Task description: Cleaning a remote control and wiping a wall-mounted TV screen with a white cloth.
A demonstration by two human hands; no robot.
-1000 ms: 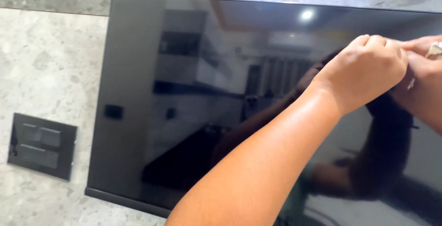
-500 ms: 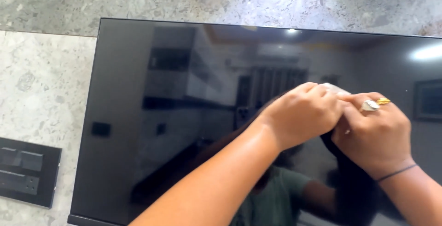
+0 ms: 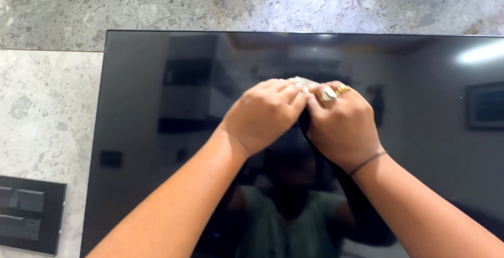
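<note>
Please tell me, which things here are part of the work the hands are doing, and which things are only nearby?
In the work:
- left hand and right hand, pressed together against the screen
- small pale piece, barely visible at the fingertips; its kind is unclear
- black screen on the wall

Only nearby:
- dark switch panel
- grey stone wall

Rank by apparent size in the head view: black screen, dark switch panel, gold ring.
1. black screen, by far the largest
2. dark switch panel, partly cut off
3. gold ring on the right hand, smallest despite being nearest
</note>
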